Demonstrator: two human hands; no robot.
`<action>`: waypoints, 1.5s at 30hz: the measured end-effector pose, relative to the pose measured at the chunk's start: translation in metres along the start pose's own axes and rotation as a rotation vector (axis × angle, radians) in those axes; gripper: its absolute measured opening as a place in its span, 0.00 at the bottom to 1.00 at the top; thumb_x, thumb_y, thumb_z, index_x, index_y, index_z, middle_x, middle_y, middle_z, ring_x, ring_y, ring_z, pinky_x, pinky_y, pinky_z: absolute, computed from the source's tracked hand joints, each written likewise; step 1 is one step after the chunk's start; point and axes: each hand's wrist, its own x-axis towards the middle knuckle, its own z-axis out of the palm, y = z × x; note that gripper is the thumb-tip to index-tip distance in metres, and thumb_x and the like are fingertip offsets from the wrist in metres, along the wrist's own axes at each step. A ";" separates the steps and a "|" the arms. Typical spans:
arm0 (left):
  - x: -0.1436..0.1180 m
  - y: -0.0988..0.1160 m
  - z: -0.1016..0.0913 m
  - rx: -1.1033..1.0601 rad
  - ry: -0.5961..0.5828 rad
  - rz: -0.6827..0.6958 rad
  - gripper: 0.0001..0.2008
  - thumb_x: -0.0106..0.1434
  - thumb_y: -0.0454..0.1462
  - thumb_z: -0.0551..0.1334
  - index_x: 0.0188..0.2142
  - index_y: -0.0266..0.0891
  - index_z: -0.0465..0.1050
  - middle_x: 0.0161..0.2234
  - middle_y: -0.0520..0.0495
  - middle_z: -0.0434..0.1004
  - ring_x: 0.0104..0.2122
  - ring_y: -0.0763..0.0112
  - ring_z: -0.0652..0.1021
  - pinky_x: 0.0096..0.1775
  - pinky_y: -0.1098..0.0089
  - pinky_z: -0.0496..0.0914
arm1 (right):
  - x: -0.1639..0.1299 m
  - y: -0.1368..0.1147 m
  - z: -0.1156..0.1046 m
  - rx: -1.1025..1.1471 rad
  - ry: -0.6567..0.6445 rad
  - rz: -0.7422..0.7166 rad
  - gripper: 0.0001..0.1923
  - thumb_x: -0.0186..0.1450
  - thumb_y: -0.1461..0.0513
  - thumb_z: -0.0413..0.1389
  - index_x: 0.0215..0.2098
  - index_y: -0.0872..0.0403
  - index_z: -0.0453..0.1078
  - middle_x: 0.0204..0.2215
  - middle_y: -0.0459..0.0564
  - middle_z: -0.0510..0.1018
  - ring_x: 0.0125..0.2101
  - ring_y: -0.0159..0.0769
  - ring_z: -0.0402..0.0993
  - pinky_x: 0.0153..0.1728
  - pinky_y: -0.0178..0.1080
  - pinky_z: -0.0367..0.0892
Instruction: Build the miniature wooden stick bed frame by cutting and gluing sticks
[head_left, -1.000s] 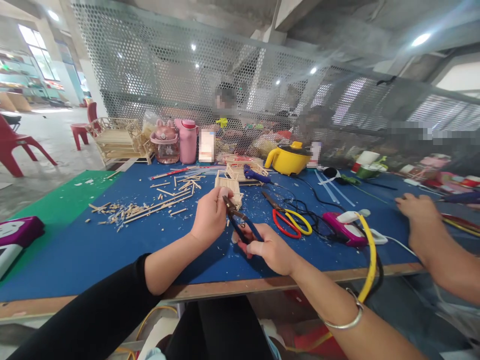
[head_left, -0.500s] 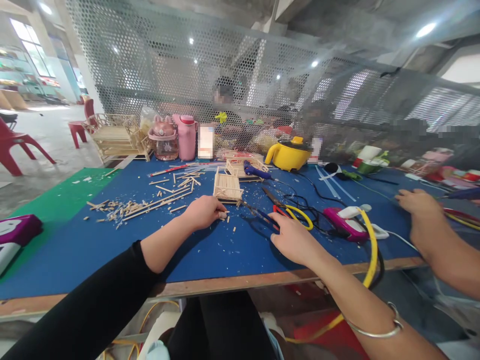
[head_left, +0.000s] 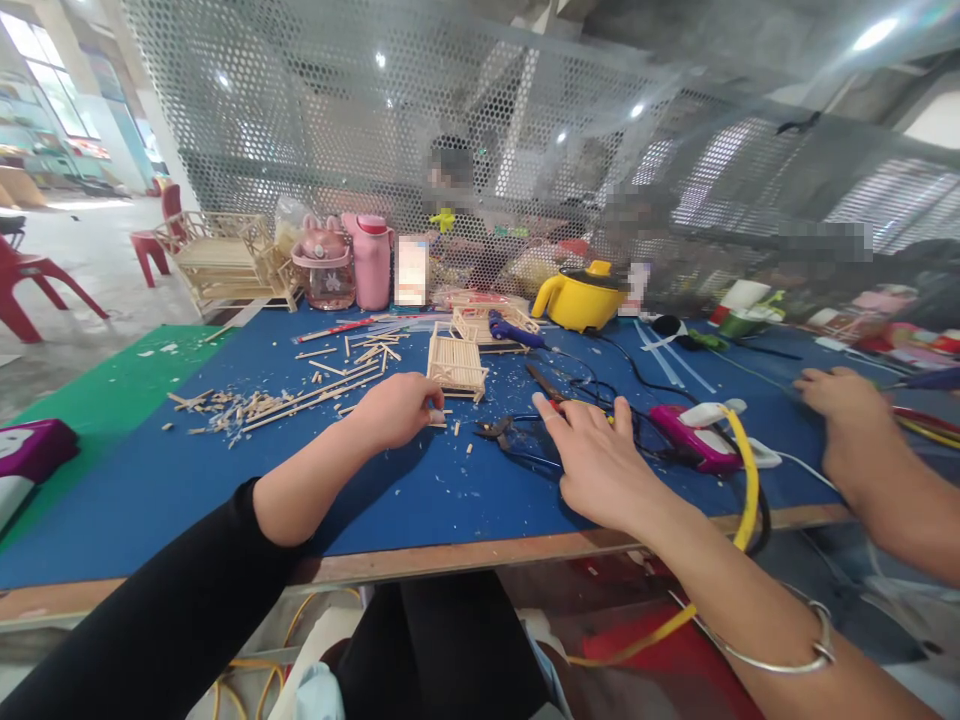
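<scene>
My left hand (head_left: pixel 394 412) is closed in a pinch on a short wooden stick (head_left: pixel 442 424), just in front of a small wooden stick frame (head_left: pixel 457 368). My right hand (head_left: pixel 604 455) is open, fingers spread, over the right end of blue-handled nippers (head_left: pixel 504 436), which lie on the blue table top with their jaws pointing left. Whether its fingertips touch the handles I cannot tell. Behind that hand, scissors (head_left: pixel 544 382) are partly covered. Short stick offcuts lie around my left hand.
A glue gun (head_left: pixel 517 332) rests on a second stick piece behind the frame. Loose sticks (head_left: pixel 262 405) are scattered at left. A purple power strip (head_left: pixel 694 440) with cables sits at right, near another person's hand (head_left: pixel 840 400). A yellow pot (head_left: pixel 585 300) stands at the back.
My right hand has let go of the nippers and spread its fingers; the nippers now lie on the table. My left hand stays near the frame, still pinching.
</scene>
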 end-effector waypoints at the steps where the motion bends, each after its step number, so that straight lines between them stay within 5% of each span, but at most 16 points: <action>1: -0.002 0.003 -0.001 0.014 -0.009 0.003 0.10 0.57 0.35 0.59 0.35 0.43 0.78 0.36 0.44 0.79 0.36 0.62 0.76 0.36 0.69 0.67 | 0.000 0.001 -0.001 -0.006 -0.032 -0.008 0.45 0.49 0.71 0.50 0.66 0.59 0.49 0.48 0.63 0.68 0.53 0.55 0.61 0.57 0.69 0.35; 7: -0.006 0.025 0.011 0.063 -0.047 -0.068 0.12 0.55 0.46 0.63 0.33 0.43 0.80 0.35 0.43 0.78 0.35 0.58 0.77 0.34 0.67 0.67 | -0.003 0.006 -0.010 -0.017 -0.080 0.009 0.46 0.49 0.71 0.49 0.67 0.56 0.46 0.48 0.61 0.69 0.54 0.53 0.62 0.57 0.69 0.34; 12: -0.006 0.034 0.020 0.000 -0.013 -0.125 0.08 0.58 0.37 0.60 0.30 0.41 0.79 0.33 0.43 0.77 0.34 0.61 0.76 0.35 0.67 0.67 | -0.003 0.013 -0.012 0.073 -0.195 0.082 0.44 0.51 0.70 0.49 0.66 0.55 0.48 0.52 0.62 0.68 0.57 0.55 0.59 0.58 0.66 0.38; 19: -0.005 0.035 0.018 -0.361 0.146 -0.134 0.12 0.65 0.40 0.52 0.33 0.37 0.72 0.32 0.47 0.73 0.32 0.70 0.72 0.35 0.71 0.65 | -0.001 0.006 -0.016 0.649 -0.252 0.126 0.40 0.53 0.66 0.49 0.65 0.55 0.49 0.64 0.56 0.56 0.63 0.46 0.52 0.60 0.48 0.52; 23: -0.004 0.036 0.023 -0.577 0.171 -0.156 0.18 0.66 0.47 0.49 0.33 0.37 0.69 0.22 0.54 0.66 0.23 0.75 0.65 0.27 0.74 0.61 | 0.001 -0.007 -0.020 0.867 -0.227 0.096 0.41 0.51 0.67 0.49 0.64 0.56 0.51 0.63 0.54 0.58 0.62 0.43 0.54 0.61 0.48 0.50; 28: -0.004 0.037 0.023 -0.702 0.195 -0.143 0.17 0.64 0.48 0.51 0.30 0.38 0.69 0.22 0.56 0.62 0.23 0.76 0.62 0.27 0.74 0.59 | 0.003 -0.009 -0.016 1.037 -0.195 0.069 0.40 0.49 0.68 0.50 0.62 0.53 0.56 0.61 0.51 0.63 0.59 0.43 0.60 0.58 0.46 0.56; 34: -0.006 0.039 0.019 -0.750 0.171 -0.127 0.17 0.63 0.47 0.52 0.30 0.37 0.69 0.22 0.55 0.62 0.24 0.75 0.62 0.29 0.73 0.58 | 0.002 -0.005 -0.014 1.026 -0.191 0.079 0.37 0.50 0.68 0.51 0.59 0.49 0.61 0.51 0.49 0.74 0.50 0.44 0.70 0.51 0.45 0.63; 40: -0.006 0.039 0.017 -0.718 0.158 -0.117 0.15 0.64 0.44 0.52 0.28 0.37 0.69 0.22 0.55 0.61 0.24 0.74 0.62 0.29 0.72 0.57 | 0.000 -0.004 -0.014 1.028 -0.159 0.023 0.37 0.50 0.70 0.49 0.59 0.49 0.61 0.57 0.47 0.69 0.55 0.42 0.65 0.54 0.43 0.61; 45: -0.006 0.039 0.016 -0.703 0.144 -0.102 0.15 0.63 0.43 0.53 0.27 0.37 0.68 0.20 0.55 0.60 0.24 0.75 0.61 0.29 0.72 0.57 | 0.000 -0.003 -0.010 1.015 -0.167 0.031 0.36 0.50 0.69 0.49 0.59 0.50 0.61 0.55 0.48 0.71 0.49 0.41 0.70 0.49 0.41 0.64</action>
